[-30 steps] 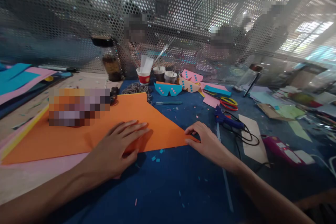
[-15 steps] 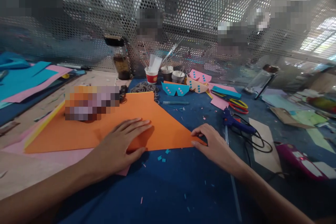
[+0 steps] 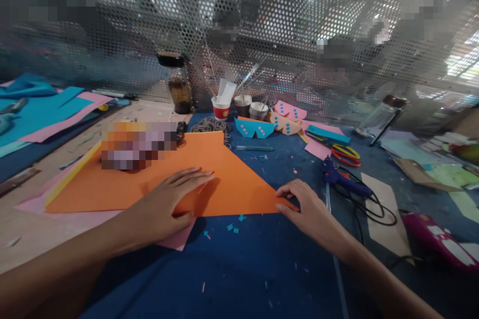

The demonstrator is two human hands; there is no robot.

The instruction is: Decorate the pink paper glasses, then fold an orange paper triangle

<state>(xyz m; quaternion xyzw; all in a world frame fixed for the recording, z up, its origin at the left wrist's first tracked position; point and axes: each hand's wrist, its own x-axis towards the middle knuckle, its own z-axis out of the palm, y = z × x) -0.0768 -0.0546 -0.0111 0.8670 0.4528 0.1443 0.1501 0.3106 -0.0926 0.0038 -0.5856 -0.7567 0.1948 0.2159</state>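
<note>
A large orange sheet of paper (image 3: 239,194) lies across the blue table top, narrowing to a point on its right side. My left hand (image 3: 174,204) rests on its front middle with the fingers stretched out and the thumb apart. At the pointed right corner, my right hand (image 3: 301,204) pinches the paper between thumb and fingers. Beneath the orange sheet, pink paper (image 3: 177,239) sticks out at the front. A blurred-out object (image 3: 138,147) sits on the sheet's back left part. Tiny blue paper squares (image 3: 232,228) lie by its front edge.
A blue glue gun (image 3: 346,179) with a black cable, scissors (image 3: 346,154) and a magenta device (image 3: 436,239) lie to the right. Paper masks (image 3: 254,128), paper cups (image 3: 221,108) and a jar (image 3: 179,84) stand along the perforated metal screen (image 3: 277,25). Blue sheets (image 3: 48,109) are at left.
My left hand has slid slightly left on the orange paper. My right hand keeps its pinch at the corner. The whole view has shifted a little.
</note>
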